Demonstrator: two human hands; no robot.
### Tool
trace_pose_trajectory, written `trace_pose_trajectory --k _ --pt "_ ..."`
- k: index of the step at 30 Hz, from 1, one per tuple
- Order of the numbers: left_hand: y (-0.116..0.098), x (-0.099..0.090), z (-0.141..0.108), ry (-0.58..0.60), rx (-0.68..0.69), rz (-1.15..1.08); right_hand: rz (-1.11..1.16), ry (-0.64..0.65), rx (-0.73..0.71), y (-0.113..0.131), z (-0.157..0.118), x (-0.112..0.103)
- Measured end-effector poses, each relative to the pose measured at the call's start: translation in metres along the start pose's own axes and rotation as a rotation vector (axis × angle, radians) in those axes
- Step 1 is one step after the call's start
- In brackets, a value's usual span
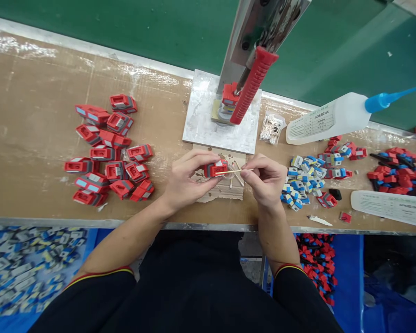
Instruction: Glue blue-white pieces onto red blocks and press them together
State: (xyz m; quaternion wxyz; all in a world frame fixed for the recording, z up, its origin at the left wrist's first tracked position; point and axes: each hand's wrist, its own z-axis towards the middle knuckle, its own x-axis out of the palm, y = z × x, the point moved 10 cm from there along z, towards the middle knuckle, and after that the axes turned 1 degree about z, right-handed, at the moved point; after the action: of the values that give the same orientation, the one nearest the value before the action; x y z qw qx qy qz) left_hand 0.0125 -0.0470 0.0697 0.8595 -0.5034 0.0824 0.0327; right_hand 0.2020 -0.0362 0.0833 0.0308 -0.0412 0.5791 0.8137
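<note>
My left hand [190, 178] grips a small red and grey plastic toy part [213, 170] between thumb and fingers, above a piece of cardboard [208, 194]. A thin cotton swab [236, 171] is pinched in my right hand [266, 178], its far end lying against the red part; whether the tip is inside the part's recess I cannot tell. Other swabs [231, 181] lie on the cardboard beneath. Just beyond my hands stands a hand press with a red lever [253, 88] on a metal base plate [201, 111]. Under the press sits another red part [229, 95].
Several red and grey parts [113, 148] are spread at left. To the right are a bag of swabs [272, 127], glue bottles [327, 118], blue and white pieces [300, 180], red and black pieces [398, 173] and a blade [319, 220]. Blue bins [348, 268] stand below the table edge.
</note>
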Motion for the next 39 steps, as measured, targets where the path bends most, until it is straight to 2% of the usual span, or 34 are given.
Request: trace_pose_trajectory --k 14,20,27,33,39 --pt "-0.002 -0.001 0.001 -0.009 0.006 0.034 0.031 0.020 0.000 0.002 0.000 0.006" --pt "-0.003 -0.002 0.003 -0.002 -0.004 0.060 -0.018 0.011 0.008 0.001 0.000 0.002" --pt "-0.005 -0.004 0.003 -0.002 0.005 0.049 0.030 0.040 -0.035 0.005 0.001 0.000" --pt "-0.004 -0.005 0.002 0.007 -0.002 0.060 -0.010 -0.020 -0.009 0.002 0.001 -0.007" --pt "-0.006 -0.005 0.002 0.001 0.027 0.079 0.013 0.052 -0.010 0.005 0.002 0.001"
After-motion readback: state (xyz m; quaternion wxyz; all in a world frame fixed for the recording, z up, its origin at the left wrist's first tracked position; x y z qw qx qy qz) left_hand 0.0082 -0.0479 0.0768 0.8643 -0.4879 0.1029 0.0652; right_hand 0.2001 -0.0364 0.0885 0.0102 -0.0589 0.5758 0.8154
